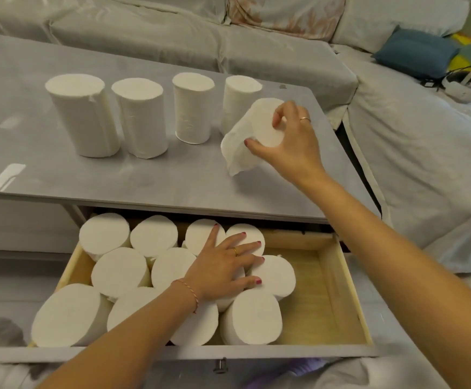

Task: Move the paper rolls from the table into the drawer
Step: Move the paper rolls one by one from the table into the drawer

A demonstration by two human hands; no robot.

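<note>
Several white paper rolls (141,119) stand upright in a row on the grey table (144,178). At the row's right end my right hand (290,138) grips a tilted roll (259,127) by its top end, and a loose sheet hangs from it. Below the table edge the wooden drawer (349,282) is pulled out, with several rolls (119,272) packed upright in its left and middle. My left hand (226,268) lies flat on those rolls with its fingers spread. The drawer's right part shows bare wood.
A sofa under a pale cover (256,40) runs behind and to the right of the table. On it lie a blue cushion (414,51) and a white headset (467,85). The drawer's grey front with a metal knob (220,364) is close to my body.
</note>
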